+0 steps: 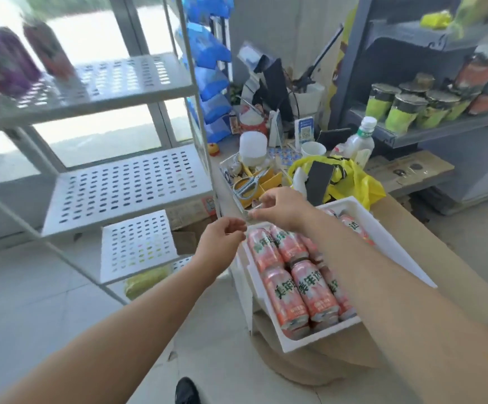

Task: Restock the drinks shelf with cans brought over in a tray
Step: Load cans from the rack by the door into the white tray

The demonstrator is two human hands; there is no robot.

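A white foam tray point(362, 212) sits on a cardboard box point(429, 258) at the right and holds several pink cans point(312, 290) lying on their sides. To the left stands a white wire rack with perforated shelves point(126, 185). On its top shelf point(132, 74) stand blurred purple cans point(6, 59) and a reddish can point(47, 51). My right hand point(280, 208) reaches over the tray's far left corner with its fingers curled. Whether they hold anything is unclear. My left hand point(225, 237) hovers just left of the tray, loosely curled and holding nothing.
Behind the tray are a cluttered counter with a clear organiser holding scissors point(248, 182), a yellow plastic bag point(353, 182), a white bottle point(359, 141) and a white cup point(312, 148). A dark shelf unit point(405, 138) with green cups stands at the right. Tiled floor lies below.
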